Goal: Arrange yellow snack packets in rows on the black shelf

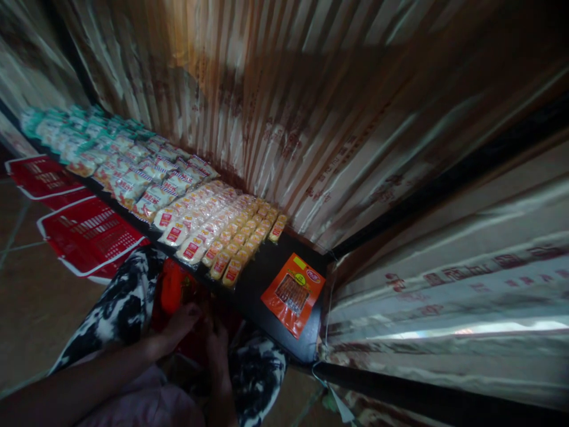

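Observation:
Low between my knees, my left hand (pixel 183 323) reaches over a dark red basket (pixel 193 351), its fingers curled. Close beside it is my right hand (pixel 217 344), with its fingers bent toward the same spot. Shadow hides whatever lies between the fingers. A bright orange-red packet (pixel 171 290) shows in the basket just beyond my left hand. On the black shelf (pixel 253 290) ahead, a flat orange snack packet (pixel 296 293) with a picture on it lies apart from the rows. Small yellow wrapped snacks (pixel 242 240) line up to its left.
Further left along the shelf are pale wrapped snacks (pixel 195 222), white bags (pixel 153 187) and green-topped bags (pixel 71 130). Red shopping baskets (pixel 95 231) with white handles stand on the tiled floor at left. Printed plastic sheeting (pixel 284 118) hangs behind, and a dark frame bar (pixel 427 190) crosses at right.

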The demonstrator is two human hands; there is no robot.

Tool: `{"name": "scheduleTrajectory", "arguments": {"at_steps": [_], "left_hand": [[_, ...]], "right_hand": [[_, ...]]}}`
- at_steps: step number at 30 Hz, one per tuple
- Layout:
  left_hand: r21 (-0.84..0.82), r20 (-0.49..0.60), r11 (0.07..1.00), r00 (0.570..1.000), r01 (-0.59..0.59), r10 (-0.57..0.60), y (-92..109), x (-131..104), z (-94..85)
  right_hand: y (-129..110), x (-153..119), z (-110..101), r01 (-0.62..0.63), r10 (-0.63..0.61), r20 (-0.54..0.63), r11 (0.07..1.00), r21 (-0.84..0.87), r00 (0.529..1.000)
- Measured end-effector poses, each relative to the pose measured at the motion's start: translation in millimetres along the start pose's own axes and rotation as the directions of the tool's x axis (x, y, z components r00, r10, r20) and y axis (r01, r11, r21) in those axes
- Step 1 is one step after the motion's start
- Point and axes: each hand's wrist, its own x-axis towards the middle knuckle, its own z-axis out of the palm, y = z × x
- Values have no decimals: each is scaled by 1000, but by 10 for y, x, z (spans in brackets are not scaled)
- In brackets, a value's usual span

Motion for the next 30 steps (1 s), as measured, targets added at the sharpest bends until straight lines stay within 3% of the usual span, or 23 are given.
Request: {"name": "scheduleTrajectory", "arguments": {"at_steps": [9,16,19,25,30], "left_hand": [[39,18,999,999,-34,33,-21,138,47],[68,57,994,995,-91,87,63,33,35],[84,64,986,988,-147,142,108,-56,-17],[181,87,904,922,-388,378,294,-292,-38],[198,117,822,846,-534,521,537,-492,29]], "right_hand": [[-29,-9,-48,-99,102,-63,994,52,993],[-77,-78,-57,-83,93,-136,993,78,986],[-138,-133,-73,-60,71,-116,993,100,991],[-409,-284,-226,-20,22,-4,978,208,1000],[-613,-369,-435,36,-36,-1,976,216,999]]}}
